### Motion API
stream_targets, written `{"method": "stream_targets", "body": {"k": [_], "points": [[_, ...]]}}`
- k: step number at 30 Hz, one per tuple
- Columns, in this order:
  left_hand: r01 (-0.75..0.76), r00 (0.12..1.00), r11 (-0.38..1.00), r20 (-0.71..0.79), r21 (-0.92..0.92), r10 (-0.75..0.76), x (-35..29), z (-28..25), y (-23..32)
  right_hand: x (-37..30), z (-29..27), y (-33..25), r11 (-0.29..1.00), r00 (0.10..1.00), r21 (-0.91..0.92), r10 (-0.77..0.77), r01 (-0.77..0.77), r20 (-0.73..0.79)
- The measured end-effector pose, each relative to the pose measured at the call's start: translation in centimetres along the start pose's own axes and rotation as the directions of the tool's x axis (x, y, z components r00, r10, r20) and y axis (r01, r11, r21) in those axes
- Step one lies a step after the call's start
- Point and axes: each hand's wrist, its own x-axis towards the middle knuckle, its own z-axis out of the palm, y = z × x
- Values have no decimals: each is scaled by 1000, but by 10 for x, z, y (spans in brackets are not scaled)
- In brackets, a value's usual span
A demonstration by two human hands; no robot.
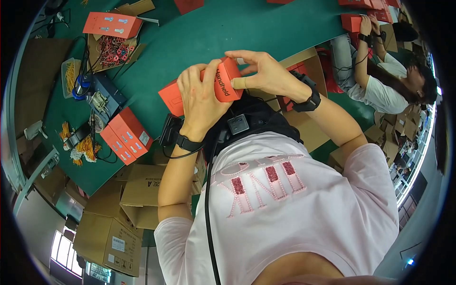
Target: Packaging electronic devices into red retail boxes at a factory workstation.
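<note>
An orange-red carton (222,90) with dark print is held over the near edge of the green table. My left hand (197,92) lies across its top and front, fingers wrapped over it. At the carton's right end my right hand (261,72) grips it, the thumb on the front face and the fingers curled behind. A beige band circles that thumb. Orange-red surface also shows left of my left hand; whether it belongs to the same carton cannot be told, since the hand covers the join.
Stacked orange-red boxes (127,136) stand at the table's left, near a blue-grey device (105,95). Behind them are an open carton of red-and-black parts (113,50) and yellow cable bundles (85,145). Brown cartons (107,235) sit lower left. Another person (380,78) works at far right.
</note>
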Motion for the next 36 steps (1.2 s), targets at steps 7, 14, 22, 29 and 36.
{"method": "stream_targets", "body": {"k": [7, 14, 22, 29, 36], "points": [[-108, 977, 994, 185, -16, 110, -9, -6, -4, -9, 12, 11, 992, 988, 17, 119, -121, 95], [-79, 958, 992, 266, -99, 103, -10, 2, -12, -11, 18, 11, 992, 988, -2, 126, -126, 87], [-79, 967, 975, 220, -209, 125, -23, 19, -15, -18, 31, 13, 991, 991, -14, 134, -133, 30], [-180, 933, 972, 288, -148, 217, -21, 8, -14, -16, 29, 15, 994, 988, -64, 90, -83, 128], [-155, 934, 975, 298, -159, 197, -21, 3, -13, -23, 23, 18, 999, 983, -16, 33, -30, 181]]}}
